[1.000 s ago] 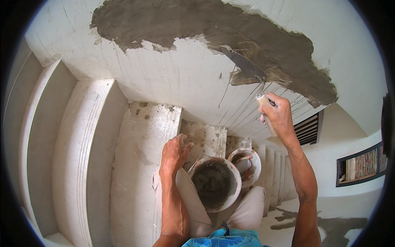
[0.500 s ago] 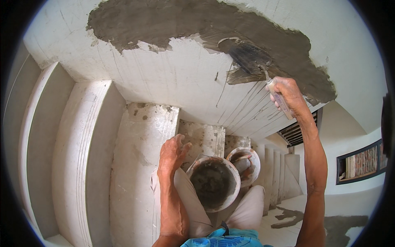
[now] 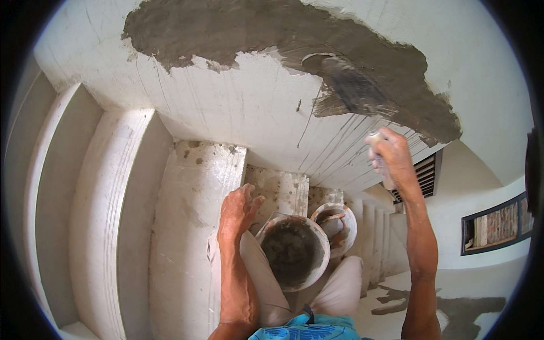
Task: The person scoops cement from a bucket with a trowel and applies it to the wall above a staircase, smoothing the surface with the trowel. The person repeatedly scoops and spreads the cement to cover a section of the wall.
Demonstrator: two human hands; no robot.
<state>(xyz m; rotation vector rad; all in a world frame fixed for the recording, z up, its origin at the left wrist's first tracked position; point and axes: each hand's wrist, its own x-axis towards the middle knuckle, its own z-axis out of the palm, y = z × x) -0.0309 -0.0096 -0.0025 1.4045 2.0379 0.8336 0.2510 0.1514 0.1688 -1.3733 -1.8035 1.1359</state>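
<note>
Raised over the steps at the right, my right hand (image 3: 394, 156) is closed around the pale handle of a trowel (image 3: 358, 93). Its dark blade is smeared by motion, against the lower edge of a wet grey mortar patch (image 3: 249, 28) on the white wall (image 3: 243, 90). My left hand (image 3: 239, 208) rests on my left knee, holding nothing, its thumb apart from the loosely bent fingers. Between my knees stands a bucket (image 3: 326, 266) of grey mortar. Just behind it, a smaller whitish bucket (image 3: 352, 232) contains a tool with a reddish handle, partly hidden.
Pale stair steps (image 3: 190, 192) spattered with mortar run across under the wall. Broader steps (image 3: 102, 198) rise at the left. A dark slatted opening (image 3: 425, 175) and a dark-framed window (image 3: 498, 226) are at the right. Grey patches (image 3: 467, 317) mark the surface below.
My right hand has moved down, drawing the trowel handle lower while its blade blurs over the patch edge. My left hand stays on the knee, and the buckets have not moved.
</note>
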